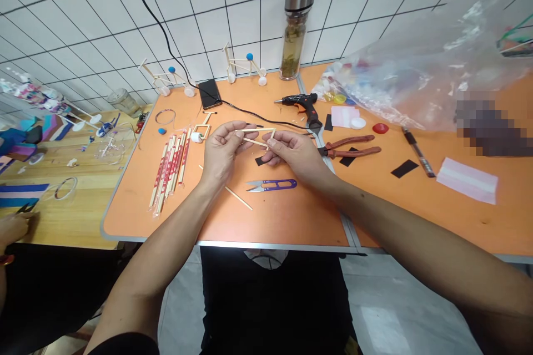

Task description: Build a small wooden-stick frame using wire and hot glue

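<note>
Between my two hands is a small frame of thin wooden sticks (255,130), held above the orange table. My left hand (222,151) pinches its left end between thumb and fingers. At the other end, my right hand (296,156) grips the corner where short and long sticks meet. Below the hands lie thread snips (272,184) with purple handles and a loose wooden stick (239,198). Just beyond my left hand sits another stick assembly (202,128) with a white round piece. A black piece (260,161) lies partly under my right fingers.
Red-wrapped chopsticks (170,171) lie to the left. A glue gun (306,105), pliers (353,144), a pen (418,152) and a plastic bag (408,77) are rightward. Stick models (245,64), a phone (209,93) and a tea bottle (296,33) stand behind. Another person's hand (14,227) is far left.
</note>
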`<state>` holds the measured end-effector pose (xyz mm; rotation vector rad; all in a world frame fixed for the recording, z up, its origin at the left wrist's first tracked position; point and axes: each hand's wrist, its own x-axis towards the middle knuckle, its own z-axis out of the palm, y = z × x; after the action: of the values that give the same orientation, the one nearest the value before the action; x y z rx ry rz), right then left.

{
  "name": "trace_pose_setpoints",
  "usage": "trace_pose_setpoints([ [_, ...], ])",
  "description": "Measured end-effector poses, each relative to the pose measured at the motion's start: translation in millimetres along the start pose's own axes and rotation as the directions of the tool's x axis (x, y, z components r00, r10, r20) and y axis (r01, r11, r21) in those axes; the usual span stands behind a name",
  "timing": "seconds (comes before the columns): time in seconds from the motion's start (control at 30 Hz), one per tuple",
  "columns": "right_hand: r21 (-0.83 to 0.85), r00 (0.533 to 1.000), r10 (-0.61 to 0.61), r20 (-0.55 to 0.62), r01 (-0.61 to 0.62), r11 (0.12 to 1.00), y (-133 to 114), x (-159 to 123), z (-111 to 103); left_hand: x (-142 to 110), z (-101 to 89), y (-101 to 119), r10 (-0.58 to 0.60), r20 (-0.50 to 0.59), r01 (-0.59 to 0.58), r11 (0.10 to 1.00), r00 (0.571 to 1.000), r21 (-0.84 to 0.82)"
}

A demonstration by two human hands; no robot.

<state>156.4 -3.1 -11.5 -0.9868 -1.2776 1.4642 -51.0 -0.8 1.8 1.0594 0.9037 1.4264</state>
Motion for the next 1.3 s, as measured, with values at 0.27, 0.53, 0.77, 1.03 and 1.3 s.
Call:
trace_pose_setpoints([
  [0.27, -0.02, 1.0, 0.015, -0.005, -0.015, 1.0, -2.4, -2.0, -0.4, 0.9, -1.6, -0.2, -0.027, -0.009, 0.027, 1.0, 1.0, 0.001],
  [0.53, -0.045, 1.0, 0.007, -0.012, -0.007, 0.999, -6.9, -4.3, -0.4, 2.5, -3.8, -1.2, -0.029, 0.0, 0.029, 0.999, 1.0, -0.024],
  [0.77, -0.036, 1.0, 0.013, -0.012, -0.014, 0.999, -5.8, -3.6, -0.1, 2.8, -4.6, -0.6, -0.055, -0.017, 0.055, 0.998, 0.998, -0.011],
  [1.03, -0.043, 1.0, 0.002, -0.021, -0.003, 0.999, -8.0, -4.2, 0.7, 3.2, -4.7, -1.1, -0.05, -0.027, 0.05, 0.998, 0.998, -0.029],
  [1.3, -0.046, 1.0, -0.016, -0.027, 0.015, 0.999, -5.5, -3.6, 0.0, 4.1, -6.2, -2.3, -0.064, -0.04, 0.064, 0.998, 0.997, -0.013],
])
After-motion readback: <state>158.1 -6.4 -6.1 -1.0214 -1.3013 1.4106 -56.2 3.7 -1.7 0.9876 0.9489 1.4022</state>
